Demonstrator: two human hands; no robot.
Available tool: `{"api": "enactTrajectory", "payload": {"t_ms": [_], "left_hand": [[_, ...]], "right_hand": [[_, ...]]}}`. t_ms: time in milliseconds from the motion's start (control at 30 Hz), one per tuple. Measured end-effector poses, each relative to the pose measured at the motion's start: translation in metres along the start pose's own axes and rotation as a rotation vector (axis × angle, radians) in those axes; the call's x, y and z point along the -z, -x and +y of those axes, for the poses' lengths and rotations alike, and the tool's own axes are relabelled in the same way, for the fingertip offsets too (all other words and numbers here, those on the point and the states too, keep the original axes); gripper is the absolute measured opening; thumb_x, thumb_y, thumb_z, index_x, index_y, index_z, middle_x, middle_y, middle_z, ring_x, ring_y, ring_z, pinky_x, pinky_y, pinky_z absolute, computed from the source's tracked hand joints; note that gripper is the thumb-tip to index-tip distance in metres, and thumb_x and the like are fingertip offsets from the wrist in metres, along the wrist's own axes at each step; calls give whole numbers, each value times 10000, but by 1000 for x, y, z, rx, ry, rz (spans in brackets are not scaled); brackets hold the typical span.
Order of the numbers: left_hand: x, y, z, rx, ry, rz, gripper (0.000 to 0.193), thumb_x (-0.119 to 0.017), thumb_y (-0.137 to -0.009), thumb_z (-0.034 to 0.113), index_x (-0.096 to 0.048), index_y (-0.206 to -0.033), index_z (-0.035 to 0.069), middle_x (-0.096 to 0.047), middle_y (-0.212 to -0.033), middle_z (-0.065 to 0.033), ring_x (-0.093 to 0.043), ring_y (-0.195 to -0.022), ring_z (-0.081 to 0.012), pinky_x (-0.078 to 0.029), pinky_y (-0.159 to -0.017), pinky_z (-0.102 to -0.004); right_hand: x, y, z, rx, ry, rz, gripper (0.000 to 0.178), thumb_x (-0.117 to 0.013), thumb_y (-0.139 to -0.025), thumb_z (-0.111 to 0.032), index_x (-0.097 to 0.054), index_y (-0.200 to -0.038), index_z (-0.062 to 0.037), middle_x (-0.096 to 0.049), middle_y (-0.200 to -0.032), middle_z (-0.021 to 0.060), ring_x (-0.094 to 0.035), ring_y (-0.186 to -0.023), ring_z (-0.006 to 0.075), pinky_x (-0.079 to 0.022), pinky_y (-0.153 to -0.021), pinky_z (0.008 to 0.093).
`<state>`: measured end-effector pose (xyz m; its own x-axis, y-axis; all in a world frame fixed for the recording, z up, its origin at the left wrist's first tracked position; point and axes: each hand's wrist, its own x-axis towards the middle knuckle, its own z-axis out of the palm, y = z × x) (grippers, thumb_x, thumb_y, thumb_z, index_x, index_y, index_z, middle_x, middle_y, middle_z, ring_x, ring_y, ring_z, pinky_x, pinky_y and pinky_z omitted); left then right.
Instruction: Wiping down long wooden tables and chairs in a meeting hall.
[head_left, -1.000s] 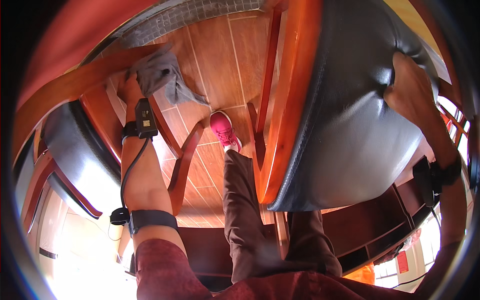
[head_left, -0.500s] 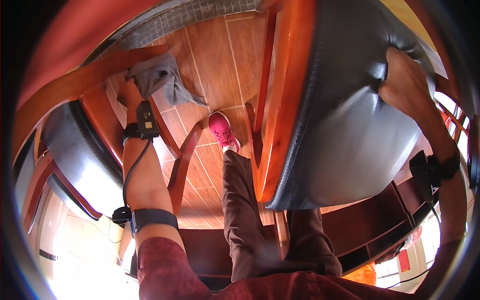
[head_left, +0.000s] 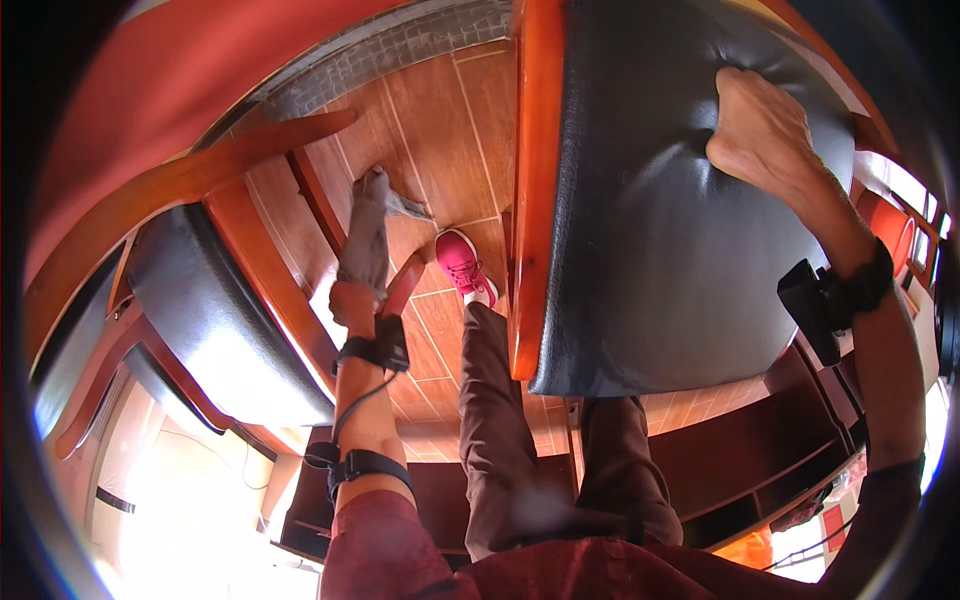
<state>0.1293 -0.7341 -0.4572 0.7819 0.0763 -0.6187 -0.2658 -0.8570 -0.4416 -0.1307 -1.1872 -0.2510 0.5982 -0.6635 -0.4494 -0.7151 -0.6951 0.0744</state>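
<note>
A grey cloth (head_left: pixel 365 240) hangs stretched out from my left hand (head_left: pixel 356 303), whose fingers are closed on its near end. Hand and cloth are beside the front leg (head_left: pixel 404 282) of a wooden chair on the left. My right hand (head_left: pixel 760 128) leans as a fist on the black padded seat (head_left: pixel 660 270) of another chair, and the padding creases around it. Nothing shows in that fist; its underside is hidden against the seat.
The left chair has a black seat (head_left: pixel 215 300) and a curved wooden armrest (head_left: pixel 190 165). Brown wood-look tiles (head_left: pixel 430 130) cover the floor, where my pink shoe (head_left: pixel 460 262) stands between the chairs. Dark shelving (head_left: pixel 730 440) runs along the near side.
My left hand has come nearer and to the right, drawing the cloth from the armrest end toward the chair leg. My right fist stays on the seat; the view has shifted somewhat.
</note>
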Motion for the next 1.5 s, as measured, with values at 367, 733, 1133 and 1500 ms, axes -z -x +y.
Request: {"api": "enactTrajectory", "payload": {"t_ms": [367,733,1133,1500], "left_hand": [[8,70,-1,-670,-531,271,113,-569,-719,152,-663,-734,91,-638,-753,-97,-609,-763,-256,-452,-633,-377],[104,63,43,-573,-626,261,182,-491,-807,103,-643,-899,62,-641,-822,-96,-616,-868,-259,-520,-691,-362],[74,-4,39,-1137,-1328,560,320,-459,-833,316,-667,-1004,144,-567,-1061,-45,-383,-1136,-281,-309,-890,-417],[4,47,-38,-1162,-910,-302,214,-523,-746,236,-676,-693,95,-646,-719,-138,-624,-741,-243,-450,-646,-338]], "right_hand": [[5,0,1,-47,42,-90,219,-477,-526,6,-519,-725,89,-559,-745,282,-565,-737,421,-447,-648,454],[11,9,-16,-191,-44,-110,368,-601,-612,-141,-583,-885,105,-591,-873,289,-597,-871,371,-477,-769,411],[20,9,-13,-137,-74,-118,227,-560,-598,-98,-612,-685,105,-599,-729,280,-626,-761,365,-503,-709,400],[26,1,-18,-120,-131,-126,244,-592,-589,-137,-624,-698,78,-609,-727,256,-629,-755,343,-506,-700,393]]}}
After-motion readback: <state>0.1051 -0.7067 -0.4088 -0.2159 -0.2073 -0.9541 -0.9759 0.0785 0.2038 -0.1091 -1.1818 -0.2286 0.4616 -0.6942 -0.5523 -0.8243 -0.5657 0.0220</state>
